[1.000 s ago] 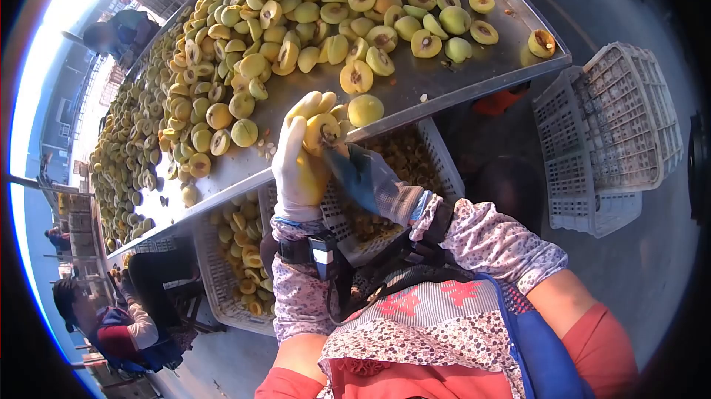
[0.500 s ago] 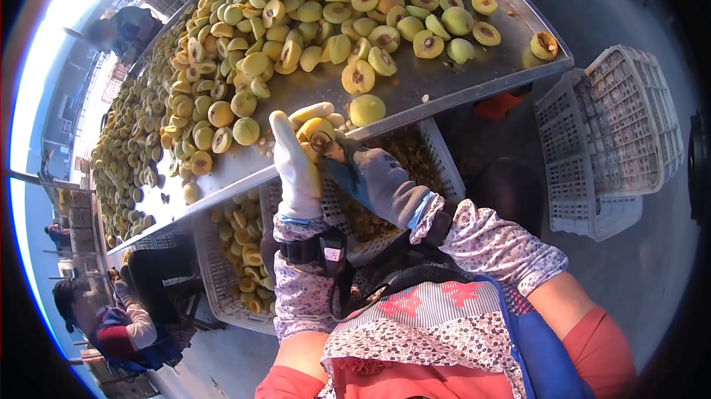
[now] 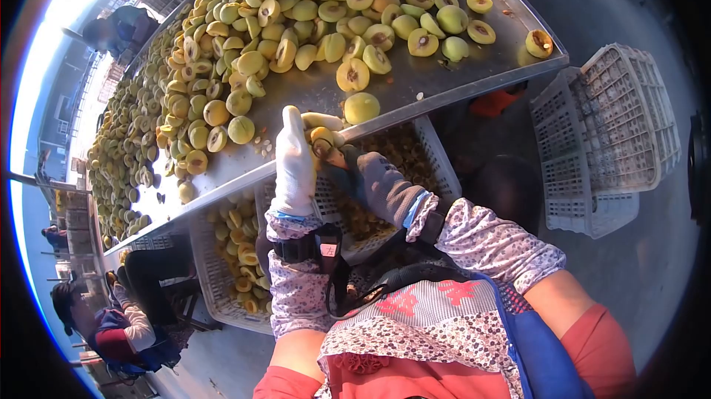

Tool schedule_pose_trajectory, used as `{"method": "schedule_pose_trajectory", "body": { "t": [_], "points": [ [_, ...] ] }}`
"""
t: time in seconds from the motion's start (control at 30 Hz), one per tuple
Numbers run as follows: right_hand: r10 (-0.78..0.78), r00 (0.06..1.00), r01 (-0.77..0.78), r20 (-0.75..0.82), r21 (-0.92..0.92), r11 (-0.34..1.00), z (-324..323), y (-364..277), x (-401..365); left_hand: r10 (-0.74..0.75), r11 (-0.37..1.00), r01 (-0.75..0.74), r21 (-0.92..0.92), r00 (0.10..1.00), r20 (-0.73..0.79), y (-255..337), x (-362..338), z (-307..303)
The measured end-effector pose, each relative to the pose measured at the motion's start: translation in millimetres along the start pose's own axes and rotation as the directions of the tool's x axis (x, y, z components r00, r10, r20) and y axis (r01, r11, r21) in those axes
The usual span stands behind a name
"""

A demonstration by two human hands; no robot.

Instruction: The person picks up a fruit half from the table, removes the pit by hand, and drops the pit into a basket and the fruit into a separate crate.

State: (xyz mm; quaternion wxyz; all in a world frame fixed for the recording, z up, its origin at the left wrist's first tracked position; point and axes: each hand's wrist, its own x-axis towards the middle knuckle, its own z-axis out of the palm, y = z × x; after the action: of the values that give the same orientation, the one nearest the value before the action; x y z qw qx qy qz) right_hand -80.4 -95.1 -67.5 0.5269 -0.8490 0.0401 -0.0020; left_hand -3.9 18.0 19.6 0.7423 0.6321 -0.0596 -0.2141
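Note:
My left hand [image 3: 295, 162], in a white and yellow glove, grips a halved yellow fruit [image 3: 323, 141] just off the near edge of the metal table [image 3: 415, 84]. My right hand [image 3: 370, 177], in a grey and blue glove, presses against the fruit's cut face; whatever it holds there is too hidden to make out. A whole yellow fruit [image 3: 361, 108] lies on the table just beyond the hands. Directly below the hands stands a white crate [image 3: 437, 154] that holds brownish pits.
A big heap of whole and halved yellow fruit [image 3: 252, 43] covers the table. A crate of halves [image 3: 222, 273] sits lower left, stacked empty crates [image 3: 607, 132] at right. One person [image 3: 111, 325] sits lower left, another [image 3: 118, 28] works at the far side.
Both hands have dropped slightly with the fruit. The left hand has turned edge-on, its fingers straightened upward, and the fruit's cut face now shows toward the right glove.

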Motion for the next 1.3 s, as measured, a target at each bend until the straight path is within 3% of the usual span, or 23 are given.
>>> {"method": "schedule_pose_trajectory", "body": {
  "t": [0.07,0.1,0.17,0.2,0.27,0.3,0.37,0.43,0.5,0.57,0.63,0.8,0.87,1.0,1.07,1.1,1.17,1.2,1.27,1.3],
  "points": [
    [-0.192,0.974,0.205,-0.117,0.121,0.971,2.4,-13.5,-5.0,-0.014,1.0,0.014,0.009,1.0,0.005,0.2,-0.7,2.8],
    [-0.192,0.974,0.207,-0.121,0.123,0.971,-3.4,-24.1,-4.4,0.046,0.999,-0.047,-0.022,0.999,-0.021,-0.3,-2.9,6.4],
    [0.091,0.995,-0.076,-0.036,0.309,0.948,-15.1,-42.0,-1.5,0.107,0.993,-0.11,-0.048,0.993,-0.049,-1.0,-6.8,10.9],
    [0.091,0.995,-0.074,-0.038,0.311,0.948,-12.5,-38.2,0.5,0.204,0.977,-0.204,-0.054,0.979,-0.021,-1.4,-7.9,12.5],
    [0.05,0.999,-0.042,0.004,0.589,0.807,-10.7,-30.0,6.4,0.4,0.915,-0.402,0.018,0.913,0.082,-5.1,-7.5,11.4],
    [0.051,0.999,-0.041,0.001,0.588,0.808,-11.4,-30.6,6.4,0.401,0.915,-0.403,0.016,0.912,0.084,-5.8,-5.2,8.3],
    [-0.033,0.987,0.117,-0.159,0.552,0.826,-12.0,-36.7,3.3,0.243,0.96,-0.239,-0.143,0.97,0.013,-4.8,-4.1,3.2],
    [-0.057,0.987,0.126,-0.152,0.497,0.859,-17.1,-41.8,1.6,0.258,0.961,-0.262,-0.087,0.965,-0.049,-2.4,-4.4,3.6],
    [-0.082,0.986,0.139,-0.148,0.438,0.888,-17.2,-41.1,2.5,0.376,0.874,-0.362,0.324,0.926,0.018,-1.6,-6.5,3.4],
    [-0.103,0.983,0.154,-0.154,0.373,0.915,-17.4,-41.1,2.9,0.368,0.902,-0.35,0.253,0.929,-0.027,-8.5,-4.5,5.8],
    [-0.062,0.991,0.102,-0.119,0.367,0.924,-26.9,-50.2,-3.8,0.255,0.966,-0.251,0.057,0.964,-0.08,-6.0,-6.6,9.7],
    [-0.009,1.0,0.021,-0.028,0.445,0.895,-24.9,-48.2,-4.5,0.232,0.972,-0.234,0.004,0.965,-0.118,-8.2,-9.3,10.3],
    [-0.182,0.975,0.215,-0.123,0.351,0.911,-15.9,-39.9,-3.4,0.209,0.977,-0.212,-0.013,0.97,-0.127,-6.0,-11.3,11.7],
    [-0.188,0.974,0.22,-0.125,0.333,0.917,-10.1,-35.7,-4.6,0.199,0.953,-0.242,-0.183,0.954,-0.224,-13.0,-5.3,19.8],
    [-0.174,0.984,0.177,-0.045,0.081,0.981,-14.3,-37.0,-4.2,0.206,0.92,-0.286,-0.269,0.935,-0.29,-14.9,-4.4,26.4],
    [-0.174,0.984,0.177,-0.042,0.08,0.981,-13.8,-38.8,-3.8,0.174,0.909,-0.275,-0.313,0.933,-0.315,-11.6,-6.7,29.8],
    [0.0,1.0,0.003,-0.008,0.384,0.923,-10.8,-42.0,-3.5,0.137,0.896,-0.263,-0.357,0.93,-0.34,-8.5,-9.3,28.6],
    [0.001,1.0,0.002,-0.008,0.386,0.923,-8.3,-37.8,-2.5,0.103,0.906,-0.215,-0.364,0.947,-0.304,-6.6,-9.2,24.9],
    [-0.326,0.944,0.331,-0.061,0.106,0.938,-6.0,-30.4,0.2,0.068,0.914,-0.168,-0.369,0.961,-0.268,-4.5,-8.6,20.2],
    [-0.326,0.943,0.331,-0.06,0.107,0.938,-7.5,-31.6,-1.5,0.058,0.916,-0.153,-0.372,0.965,-0.255,-4.2,-8.4,18.6]
  ]
}}
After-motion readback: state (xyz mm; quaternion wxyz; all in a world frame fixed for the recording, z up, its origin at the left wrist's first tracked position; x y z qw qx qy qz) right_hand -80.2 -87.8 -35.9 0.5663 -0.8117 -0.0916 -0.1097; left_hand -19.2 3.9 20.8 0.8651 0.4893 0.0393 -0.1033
